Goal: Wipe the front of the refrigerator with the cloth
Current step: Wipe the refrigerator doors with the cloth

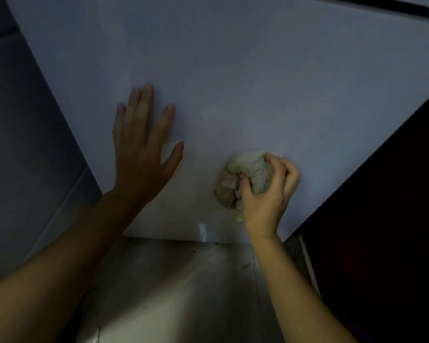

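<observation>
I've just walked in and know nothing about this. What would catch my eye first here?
Probably the two bare hands against the big pale refrigerator door. The left hand lies flat on it with fingers spread, while the right hand, lower and to the right, grips a crumpled whitish cloth held to the door. Below, a scuffed floor shows.

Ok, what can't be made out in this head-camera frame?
Head view only:
Flat pale refrigerator door: upper left cut off by the frame edge.
Door under the crumpled off-white cloth: covered by cloth and gripping right hand.
Dark area right of the door: too dim.
Small white mark at the door's bottom edge: too blurred to identify.
</observation>
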Motion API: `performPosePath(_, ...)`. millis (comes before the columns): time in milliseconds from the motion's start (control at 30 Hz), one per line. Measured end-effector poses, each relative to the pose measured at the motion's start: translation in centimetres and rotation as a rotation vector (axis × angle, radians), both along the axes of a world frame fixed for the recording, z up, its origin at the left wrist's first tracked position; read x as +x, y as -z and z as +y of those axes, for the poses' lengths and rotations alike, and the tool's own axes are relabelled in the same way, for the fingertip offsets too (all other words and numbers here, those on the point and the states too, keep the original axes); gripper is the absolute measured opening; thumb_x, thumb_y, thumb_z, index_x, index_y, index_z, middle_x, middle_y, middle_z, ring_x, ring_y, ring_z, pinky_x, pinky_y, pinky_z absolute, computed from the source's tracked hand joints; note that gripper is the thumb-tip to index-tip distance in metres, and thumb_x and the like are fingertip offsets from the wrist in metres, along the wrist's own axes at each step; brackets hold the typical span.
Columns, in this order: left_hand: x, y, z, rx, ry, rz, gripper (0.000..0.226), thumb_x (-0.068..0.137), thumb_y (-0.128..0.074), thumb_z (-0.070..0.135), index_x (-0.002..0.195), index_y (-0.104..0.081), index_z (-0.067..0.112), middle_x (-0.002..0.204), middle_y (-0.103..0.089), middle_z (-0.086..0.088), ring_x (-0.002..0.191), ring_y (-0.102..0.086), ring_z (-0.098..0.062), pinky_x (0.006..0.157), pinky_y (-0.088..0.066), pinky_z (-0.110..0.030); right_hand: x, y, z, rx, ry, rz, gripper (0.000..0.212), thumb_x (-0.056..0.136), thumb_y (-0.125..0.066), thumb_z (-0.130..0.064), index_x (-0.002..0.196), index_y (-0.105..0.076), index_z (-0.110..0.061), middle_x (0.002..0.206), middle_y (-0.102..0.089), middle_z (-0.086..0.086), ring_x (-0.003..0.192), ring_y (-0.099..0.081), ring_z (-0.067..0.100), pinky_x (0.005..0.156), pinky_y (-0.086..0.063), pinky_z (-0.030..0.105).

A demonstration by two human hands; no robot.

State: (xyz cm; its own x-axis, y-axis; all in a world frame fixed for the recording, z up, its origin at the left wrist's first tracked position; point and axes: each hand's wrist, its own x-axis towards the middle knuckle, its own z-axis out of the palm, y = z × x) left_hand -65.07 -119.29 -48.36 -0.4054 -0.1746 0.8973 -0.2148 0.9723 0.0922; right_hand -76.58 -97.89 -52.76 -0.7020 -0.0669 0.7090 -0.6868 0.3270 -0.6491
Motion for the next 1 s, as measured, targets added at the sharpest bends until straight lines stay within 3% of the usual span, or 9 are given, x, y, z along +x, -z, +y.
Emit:
performPosePath(100,0.2,0.0,-0.1,0.002,-0.006,-0.014,0.064,0.100,-0.064,0.035,0.153,-0.041,0.007,0.162,-0.028,-0.028,0.154,-0.020,-0.040,0.127,-0.015,-0.054,1.0,2.0,-0.8,-0.089,0.042,-0.101,0.059,0.076,-0.087,-0.011,0.128,-0.060,-0.017,0.134,-0.044,-0.001,0.129,-0.050,0.023,0.108,-0.044,0.022)
performPosePath(233,0.1,0.0,0.1,0.004,-0.008,-0.012,0.064,0.100,-0.064,0.035,0.152,-0.042,0.007,0.161,-0.029,-0.029,0.153,-0.022,-0.041,0.127,-0.017,-0.055,3.1,6.1,-2.1,-0.272,0.118,-0.340,0.057,0.076,-0.087,-0.002,0.126,-0.062,-0.011,0.130,-0.047,0.001,0.119,-0.058,0.022,0.101,-0.045,0.008)
performPosePath(333,0.0,0.2,-0.2,-0.004,-0.018,-0.012,0.065,0.100,-0.063,0.037,0.153,-0.041,0.008,0.162,-0.028,-0.028,0.153,-0.021,-0.041,0.128,-0.015,-0.053,3.6,8.7,-2.2,-0.263,0.139,-0.490,0.053,0.078,-0.086,-0.002,0.125,-0.062,-0.010,0.129,-0.049,0.007,0.117,-0.059,0.023,0.103,-0.053,0.030)
performPosePath(433,0.1,0.3,-0.3,-0.004,-0.027,-0.020,0.065,0.100,-0.062,0.038,0.154,-0.041,0.008,0.162,-0.029,-0.029,0.153,-0.022,-0.041,0.128,-0.015,-0.053,3.9,9.4,-1.8,-0.230,0.143,-0.560,0.052,0.077,-0.085,0.000,0.122,-0.061,-0.010,0.127,-0.048,0.004,0.114,-0.060,0.025,0.103,-0.055,0.043)
performPosePath(533,0.1,0.4,-0.2,-0.008,-0.031,-0.018,0.064,0.100,-0.063,0.037,0.153,-0.041,0.008,0.161,-0.029,-0.029,0.153,-0.023,-0.042,0.127,-0.017,-0.055,4.0,8.5,-1.9,-0.229,0.101,-0.528,0.050,0.078,-0.082,0.005,0.122,-0.062,-0.008,0.128,-0.047,0.002,0.116,-0.061,0.027,0.103,-0.055,0.043)
performPosePath(600,0.0,0.4,-0.3,-0.009,-0.032,-0.009,0.064,0.100,-0.064,0.036,0.153,-0.041,0.008,0.161,-0.030,-0.029,0.152,-0.023,-0.042,0.127,-0.017,-0.056,4.0,6.8,-2.3,-0.230,0.036,-0.453,0.051,0.078,-0.082,0.005,0.123,-0.063,-0.011,0.131,-0.047,0.002,0.120,-0.060,0.026,0.106,-0.052,0.029)
performPosePath(800,-0.3,0.5,-0.7,-0.047,-0.029,0.013,0.065,0.099,-0.065,0.034,0.154,-0.039,0.010,0.160,-0.032,-0.028,0.152,-0.025,-0.041,0.127,-0.018,-0.054,2.8,-0.2,-3.3,-0.104,-0.064,0.039,0.048,0.087,-0.079,-0.020,0.132,-0.065,-0.013,0.132,-0.048,0.010,0.128,-0.050,0.022,0.109,-0.041,0.017)
performPosePath(900,-0.2,0.6,-1.0,-0.063,-0.030,0.009,0.063,0.100,-0.064,0.034,0.154,-0.040,0.011,0.160,-0.031,-0.026,0.152,-0.024,-0.039,0.127,-0.019,-0.054,2.1,-1.2,-3.8,-0.004,-0.013,0.145,0.048,0.087,-0.079,-0.020,0.132,-0.065,-0.013,0.132,-0.048,0.011,0.124,-0.048,0.026,0.107,-0.041,0.023)
performPosePath(1000,-0.3,0.7,-1.2,-0.069,-0.038,0.008,0.064,0.100,-0.065,0.035,0.154,-0.039,0.012,0.161,-0.031,-0.025,0.153,-0.024,-0.039,0.127,-0.018,-0.053,2.7,0.7,-3.4,0.069,-0.029,0.117,0.046,0.085,-0.080,-0.015,0.128,-0.068,-0.011,0.131,-0.047,0.009,0.120,-0.051,0.030,0.104,-0.047,0.030)
